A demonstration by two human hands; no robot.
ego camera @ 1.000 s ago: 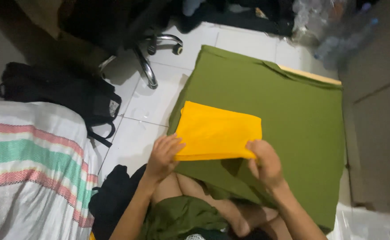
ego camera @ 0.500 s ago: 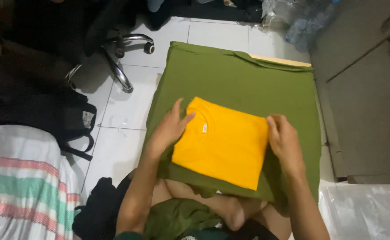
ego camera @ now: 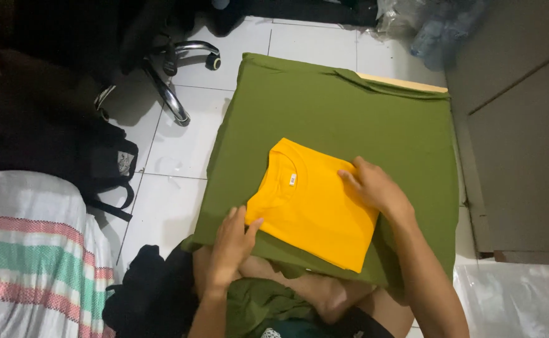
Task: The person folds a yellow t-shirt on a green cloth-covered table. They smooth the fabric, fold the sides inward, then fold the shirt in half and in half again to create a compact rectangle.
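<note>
While the yellow shirt [ego camera: 315, 206] lies folded square on the green cloth [ego camera: 349, 112], left hand [ego camera: 230, 241] and right hand [ego camera: 374, 184] press it, apparently flat-palmed; folding looks nearly finished.

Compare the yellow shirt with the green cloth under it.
The yellow shirt is folded into a compact rectangle; the green cloth lies spread out flat. The yellow shirt is far smaller and lies askew on the green cloth. Both hands touch the yellow shirt's edges, not the green cloth. Both are plain fabric.
</note>
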